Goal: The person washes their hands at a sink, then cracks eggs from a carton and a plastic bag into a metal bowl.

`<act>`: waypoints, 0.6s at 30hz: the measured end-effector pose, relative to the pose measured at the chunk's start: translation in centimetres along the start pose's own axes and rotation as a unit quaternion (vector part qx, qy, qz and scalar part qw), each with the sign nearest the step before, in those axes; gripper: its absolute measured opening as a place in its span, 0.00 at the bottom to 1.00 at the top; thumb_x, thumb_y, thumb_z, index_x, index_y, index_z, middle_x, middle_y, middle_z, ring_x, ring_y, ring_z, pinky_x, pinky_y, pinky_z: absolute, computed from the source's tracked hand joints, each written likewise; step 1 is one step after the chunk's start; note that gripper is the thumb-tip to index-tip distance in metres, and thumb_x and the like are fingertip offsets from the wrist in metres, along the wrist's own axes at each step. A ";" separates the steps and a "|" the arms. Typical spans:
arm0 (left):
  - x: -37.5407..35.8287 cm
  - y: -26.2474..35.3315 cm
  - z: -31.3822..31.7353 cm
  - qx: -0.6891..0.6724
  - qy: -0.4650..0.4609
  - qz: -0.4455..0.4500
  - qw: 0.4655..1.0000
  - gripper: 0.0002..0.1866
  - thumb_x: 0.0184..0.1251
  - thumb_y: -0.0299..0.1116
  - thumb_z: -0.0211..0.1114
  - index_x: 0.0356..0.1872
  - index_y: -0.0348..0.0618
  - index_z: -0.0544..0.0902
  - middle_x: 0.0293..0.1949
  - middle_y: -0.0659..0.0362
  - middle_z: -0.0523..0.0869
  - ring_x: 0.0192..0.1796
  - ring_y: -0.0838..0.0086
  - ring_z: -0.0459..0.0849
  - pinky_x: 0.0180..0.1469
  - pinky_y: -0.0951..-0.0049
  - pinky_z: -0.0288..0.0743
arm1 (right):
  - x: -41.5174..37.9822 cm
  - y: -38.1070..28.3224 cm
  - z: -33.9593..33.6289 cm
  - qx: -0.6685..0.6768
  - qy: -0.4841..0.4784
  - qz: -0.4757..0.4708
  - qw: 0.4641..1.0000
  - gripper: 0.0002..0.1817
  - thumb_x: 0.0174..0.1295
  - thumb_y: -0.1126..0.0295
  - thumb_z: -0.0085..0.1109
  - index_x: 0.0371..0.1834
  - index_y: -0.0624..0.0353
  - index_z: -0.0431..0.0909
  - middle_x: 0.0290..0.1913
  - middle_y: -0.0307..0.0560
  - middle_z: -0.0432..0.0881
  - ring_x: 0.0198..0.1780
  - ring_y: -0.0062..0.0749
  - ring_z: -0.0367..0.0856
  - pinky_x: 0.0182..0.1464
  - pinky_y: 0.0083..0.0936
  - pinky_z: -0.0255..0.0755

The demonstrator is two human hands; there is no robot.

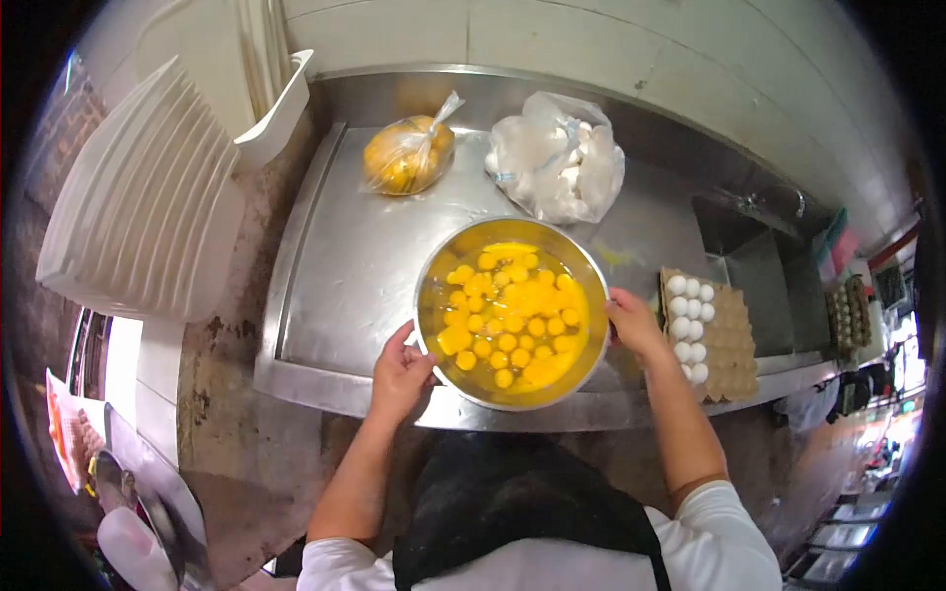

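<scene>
A wide steel bowl full of cracked eggs sits at the front of the metal counter, partly over its edge. Many whole yolks float in clear egg white, and some look broken. My left hand grips the bowl's lower left rim, thumb on top. On the opposite side, my right hand holds the right rim, its fingertips partly hidden behind the bowl. Close to my right hand is a cardboard egg tray with white eggs in its left rows and bare cups at its right.
Behind the bowl lie a clear bag of eggshells and a knotted bag of something orange-yellow. A sink basin is at the right. White stacked containers stand on the left. More egg trays show at far right.
</scene>
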State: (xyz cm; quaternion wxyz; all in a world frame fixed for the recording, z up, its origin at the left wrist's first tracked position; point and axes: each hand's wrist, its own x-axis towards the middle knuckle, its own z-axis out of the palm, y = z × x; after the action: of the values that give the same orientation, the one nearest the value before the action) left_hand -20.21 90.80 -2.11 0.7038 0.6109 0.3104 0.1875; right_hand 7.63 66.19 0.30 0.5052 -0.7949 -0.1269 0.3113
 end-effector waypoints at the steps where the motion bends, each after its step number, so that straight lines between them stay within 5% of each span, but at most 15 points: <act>1: 0.1 -0.1 -0.9 0.009 0.008 -0.001 1.000 0.34 0.62 0.23 0.64 0.69 0.31 0.61 0.25 0.64 0.78 0.24 0.81 0.77 0.27 0.79 0.75 | -0.2 -0.4 0.8 0.003 0.002 0.000 1.000 0.16 0.71 0.67 0.47 0.56 0.59 0.77 0.29 0.36 0.80 0.23 0.18 0.75 0.24 0.19 0.69; 13: -0.3 0.8 -8.1 0.007 0.018 0.002 1.000 0.31 0.63 0.28 0.64 0.67 0.34 0.66 0.29 0.61 0.82 0.25 0.79 0.79 0.28 0.79 0.75 | -0.1 -2.1 6.0 0.005 -0.071 0.016 0.997 0.15 0.71 0.66 0.47 0.53 0.57 0.80 0.30 0.37 0.81 0.22 0.18 0.74 0.23 0.18 0.71; 18: -1.3 1.3 -9.8 -0.057 0.030 -0.089 0.994 0.27 0.64 0.29 0.64 0.64 0.35 0.70 0.37 0.58 0.85 0.34 0.78 0.83 0.34 0.78 0.77 | -1.1 -2.8 6.6 0.099 -0.044 0.063 0.992 0.14 0.72 0.65 0.47 0.52 0.58 0.80 0.31 0.36 0.82 0.25 0.18 0.75 0.24 0.16 0.71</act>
State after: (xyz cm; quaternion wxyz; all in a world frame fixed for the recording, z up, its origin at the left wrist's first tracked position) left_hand -27.60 97.49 -1.21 0.7415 0.5339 0.3734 0.1602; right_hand 2.98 71.75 1.24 0.5547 -0.7331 -0.0673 0.3877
